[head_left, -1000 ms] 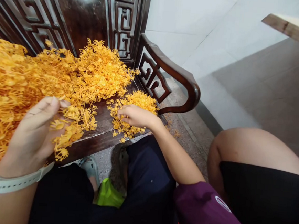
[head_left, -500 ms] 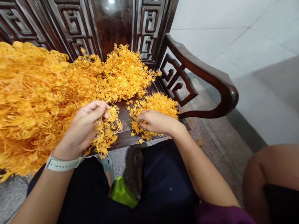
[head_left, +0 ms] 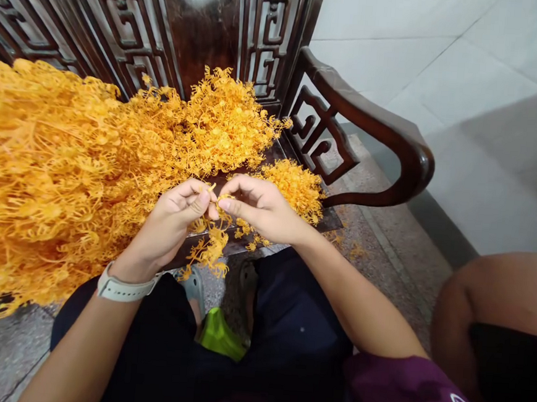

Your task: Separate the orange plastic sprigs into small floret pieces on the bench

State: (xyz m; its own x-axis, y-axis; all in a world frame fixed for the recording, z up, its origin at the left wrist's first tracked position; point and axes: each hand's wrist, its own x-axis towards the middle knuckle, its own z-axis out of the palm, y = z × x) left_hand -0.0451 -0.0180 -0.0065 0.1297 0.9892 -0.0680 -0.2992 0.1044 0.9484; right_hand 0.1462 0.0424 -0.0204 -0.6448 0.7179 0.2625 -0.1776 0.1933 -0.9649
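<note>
My left hand is closed in a pinch on an orange plastic sprig that hangs down over the bench's front edge. My right hand meets it fingertip to fingertip and pinches the top of the same sprig. A large heap of orange plastic sprigs fills the bench seat to the left. A smaller pile of orange pieces lies on the seat just behind my right hand. A pale watch band circles my left wrist.
The dark carved wooden bench has a curved armrest at the right and a fretwork back. Speckled stone floor lies below, with a green sandal between my legs. Another person's bare knee is at the right.
My right hand left the small pile and rose to meet my left hand. My left hand moved right with its sprig, and both now pinch it together.
</note>
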